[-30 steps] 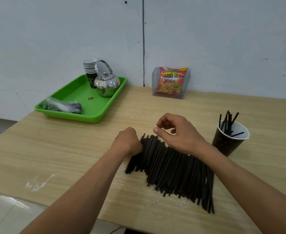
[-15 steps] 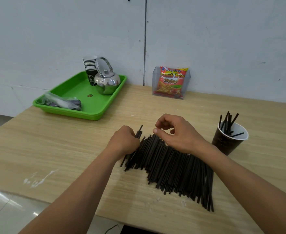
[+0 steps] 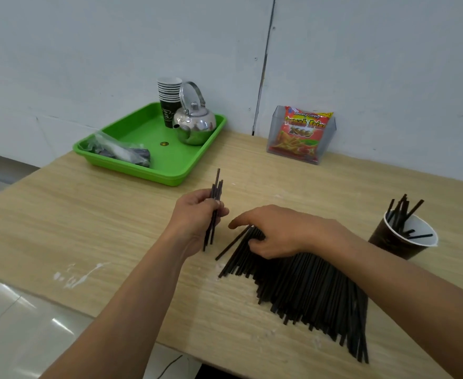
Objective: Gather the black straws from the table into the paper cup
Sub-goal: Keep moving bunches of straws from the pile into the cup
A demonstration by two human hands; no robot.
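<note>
A big heap of black straws [image 3: 306,285] lies fanned out on the wooden table [image 3: 88,220]. My left hand [image 3: 194,217] grips a small bunch of straws [image 3: 216,187], held nearly upright above the table, left of the heap. My right hand [image 3: 276,231] rests on the heap's far left end, its fingers curled round a few straws there. A dark paper cup [image 3: 399,242] with a white inside stands at the right and holds several straws.
A green tray [image 3: 153,162] at the back left carries a steel kettle [image 3: 194,124], a stack of paper cups [image 3: 168,99] and a plastic bag [image 3: 121,150]. A clear holder with a snack packet [image 3: 302,134] stands by the wall. The table's near edge runs close below the heap.
My left hand has lifted a few straws off the heap's left end and raised them upright. My right hand has dropped onto the heap and closed on some straws.
</note>
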